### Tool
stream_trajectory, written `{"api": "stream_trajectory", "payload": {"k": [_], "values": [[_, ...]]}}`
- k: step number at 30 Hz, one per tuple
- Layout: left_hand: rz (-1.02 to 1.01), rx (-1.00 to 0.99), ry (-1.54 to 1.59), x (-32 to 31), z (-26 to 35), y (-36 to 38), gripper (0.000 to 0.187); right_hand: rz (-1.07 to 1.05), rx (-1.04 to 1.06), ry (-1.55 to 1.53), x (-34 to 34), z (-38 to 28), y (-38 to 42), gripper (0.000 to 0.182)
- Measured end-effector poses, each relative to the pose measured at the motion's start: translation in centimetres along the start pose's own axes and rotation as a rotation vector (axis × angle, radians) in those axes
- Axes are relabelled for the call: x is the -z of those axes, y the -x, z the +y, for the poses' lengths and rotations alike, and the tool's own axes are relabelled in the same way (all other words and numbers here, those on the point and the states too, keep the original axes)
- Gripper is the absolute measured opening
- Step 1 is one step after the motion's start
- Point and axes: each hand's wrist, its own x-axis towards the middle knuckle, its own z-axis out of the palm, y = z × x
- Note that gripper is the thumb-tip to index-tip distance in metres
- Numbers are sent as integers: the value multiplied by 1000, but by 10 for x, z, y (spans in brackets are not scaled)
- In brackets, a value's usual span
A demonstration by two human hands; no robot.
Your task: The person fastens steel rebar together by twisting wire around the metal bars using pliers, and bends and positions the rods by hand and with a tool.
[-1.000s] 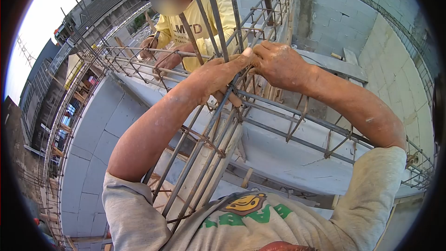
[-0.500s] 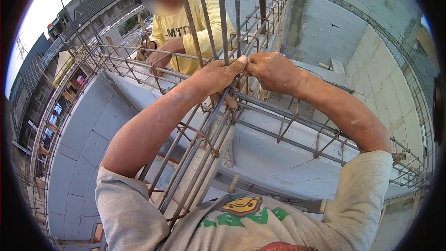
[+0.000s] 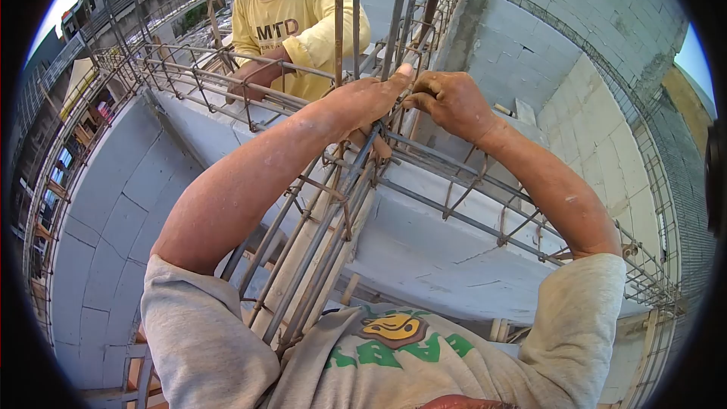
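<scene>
Some open room between bars [image 3: 339, 30] and wall [image 3: 522, 53]. Bars rusty. Left hand [image 3: 371, 100] curls round bars; right hand [image 3: 452, 102] half-curled, can't tell if holding.

Upright bars [image 3: 339, 23], tops past upper edge

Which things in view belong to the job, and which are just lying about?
In the job:
- left hand, wrapped around steel bars
- right hand, fingers bent beside them

Apart from it:
- pale board beyond the right hand
- grey block wall at left
</scene>
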Motion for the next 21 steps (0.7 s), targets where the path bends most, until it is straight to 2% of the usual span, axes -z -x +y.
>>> {"api": "stream_trajectory", "payload": {"k": [1,4,7,10,16,18,21], "values": [[2,-15,-2,-1,0,2,98,12,-10,8,1,-5,1,30],[39,-82,9,-6,-1,6,100,7,-232,39,6,-25,2,32],[1,-82,20,-2,-7,-4,99,-30,-303,101,3,-29,-3,30],[-27,-91,20,0,-8,-5,98,-122,-452,303,3,-39,-15,28],[-61,-107,-7,2,-10,-10,95,-283,-848,140,-3,-24,-36,30],[-43,-87,-12,0,-9,-12,95,-240,-947,-33,-18,-16,-26,28],[-34,-54,-28,-1,-5,-10,82,-132,-1024,-191,-20,-23,-18,28]]}}
